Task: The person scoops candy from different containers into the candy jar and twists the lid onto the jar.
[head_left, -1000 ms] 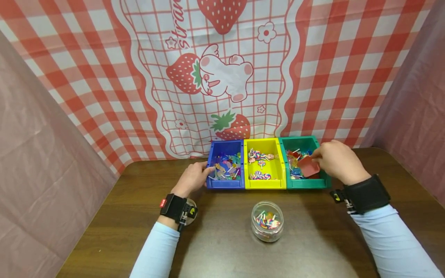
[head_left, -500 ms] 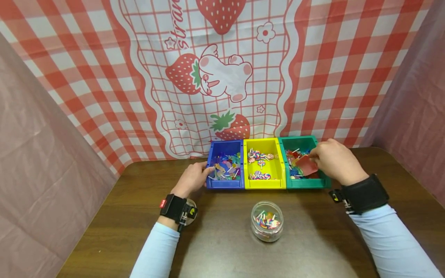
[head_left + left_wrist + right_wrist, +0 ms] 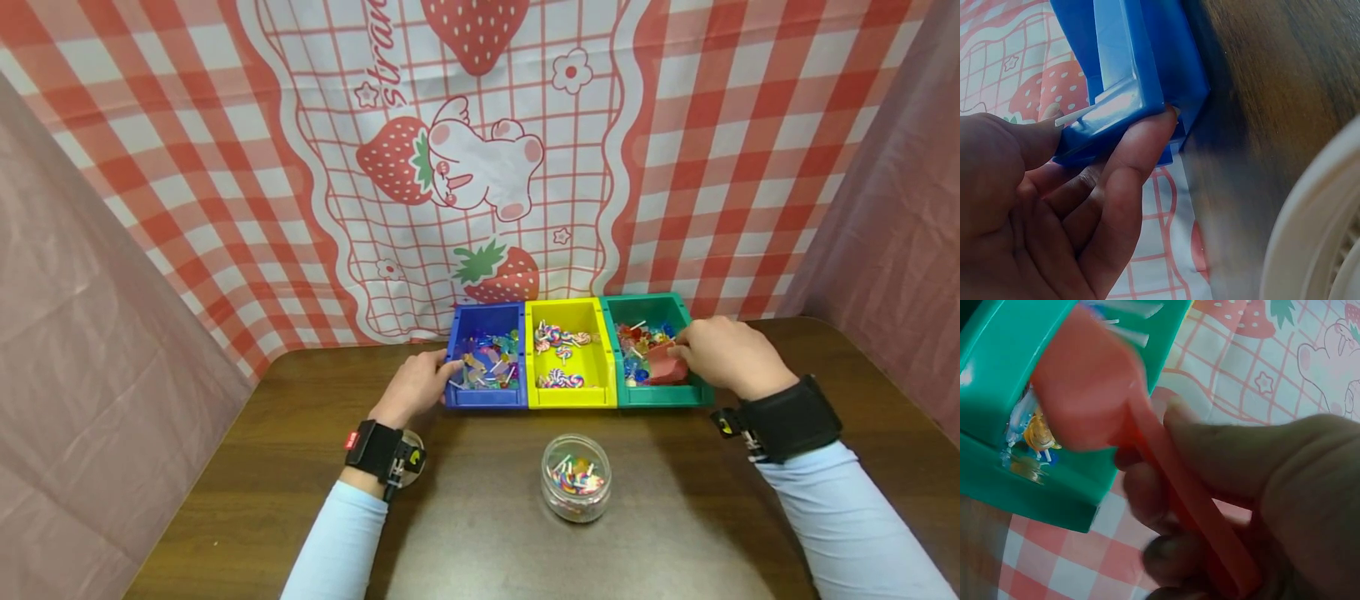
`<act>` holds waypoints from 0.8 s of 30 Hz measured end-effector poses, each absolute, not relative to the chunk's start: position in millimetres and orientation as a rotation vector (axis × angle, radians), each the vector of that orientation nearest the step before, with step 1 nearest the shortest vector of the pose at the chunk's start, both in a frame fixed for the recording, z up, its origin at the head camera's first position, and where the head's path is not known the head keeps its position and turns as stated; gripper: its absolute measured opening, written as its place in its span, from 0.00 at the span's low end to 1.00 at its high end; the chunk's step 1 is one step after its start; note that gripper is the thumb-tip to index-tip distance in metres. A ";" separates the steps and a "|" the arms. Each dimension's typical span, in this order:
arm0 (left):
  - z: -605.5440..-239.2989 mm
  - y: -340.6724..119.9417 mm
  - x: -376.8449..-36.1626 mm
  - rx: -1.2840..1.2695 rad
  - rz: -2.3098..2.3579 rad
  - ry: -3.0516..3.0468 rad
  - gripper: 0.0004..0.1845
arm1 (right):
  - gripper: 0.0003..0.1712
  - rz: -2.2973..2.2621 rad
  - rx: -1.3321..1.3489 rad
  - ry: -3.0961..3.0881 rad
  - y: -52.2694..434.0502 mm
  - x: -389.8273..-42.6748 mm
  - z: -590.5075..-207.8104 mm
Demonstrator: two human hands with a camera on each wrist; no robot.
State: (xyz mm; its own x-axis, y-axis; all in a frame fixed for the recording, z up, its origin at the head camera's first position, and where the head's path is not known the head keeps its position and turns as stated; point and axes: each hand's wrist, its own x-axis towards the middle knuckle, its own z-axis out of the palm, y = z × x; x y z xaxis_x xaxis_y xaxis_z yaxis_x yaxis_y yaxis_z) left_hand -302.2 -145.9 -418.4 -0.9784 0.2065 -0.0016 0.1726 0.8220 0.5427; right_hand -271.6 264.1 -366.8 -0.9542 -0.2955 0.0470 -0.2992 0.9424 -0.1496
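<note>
Three small bins stand side by side at the table's far edge: blue (image 3: pixel 486 398), yellow (image 3: pixel 572 398) and green (image 3: pixel 701 392), each holding little candies. My left hand (image 3: pixel 416 385) grips the blue bin (image 3: pixel 1141 69) at its near left corner, thumb on the rim and fingers against the wall. My right hand (image 3: pixel 726 354) holds a red scoop (image 3: pixel 662 364) by its handle, the bowl of the scoop (image 3: pixel 1088 381) lowered among the candies in the green bin (image 3: pixel 1016 456). A clear jar (image 3: pixel 576 477) with striped candies stands open on the table in front of the yellow bin.
The brown table (image 3: pixel 480 533) is hemmed in by a strawberry-print cloth (image 3: pixel 480 167) behind the bins and pink drapes (image 3: pixel 82 350) at both sides. A round white lid (image 3: pixel 411 454) lies under my left wrist.
My right hand has dipped and tipped the red scoop down into the green bin's candies. The left hand, the bins and the jar have stayed put.
</note>
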 end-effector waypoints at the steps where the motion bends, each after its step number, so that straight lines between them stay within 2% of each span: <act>1: -418.5 -146.0 -302.1 0.307 0.868 2.940 0.16 | 0.13 0.244 0.473 -3.097 263.8 -271.8 -367.9; 5: -418.5 -146.2 -302.2 0.304 0.868 2.938 0.16 | 0.19 0.283 0.524 -3.127 262.0 -273.2 -374.0; 10: -418.7 -146.4 -303.0 0.295 0.865 2.933 0.16 | 0.18 0.304 0.563 -3.067 259.6 -275.4 -377.7; 15: -419.4 -146.2 -303.4 0.286 0.866 2.930 0.17 | 0.08 0.329 0.553 -3.065 263.9 -279.3 -378.2; 19: -419.4 -146.2 -302.7 0.289 0.871 2.933 0.17 | 0.15 0.343 0.569 -3.053 273.0 -283.1 -378.1; 24: -419.2 -145.8 -302.7 0.296 0.867 2.937 0.17 | 0.17 0.436 0.598 -3.027 286.5 -284.9 -379.7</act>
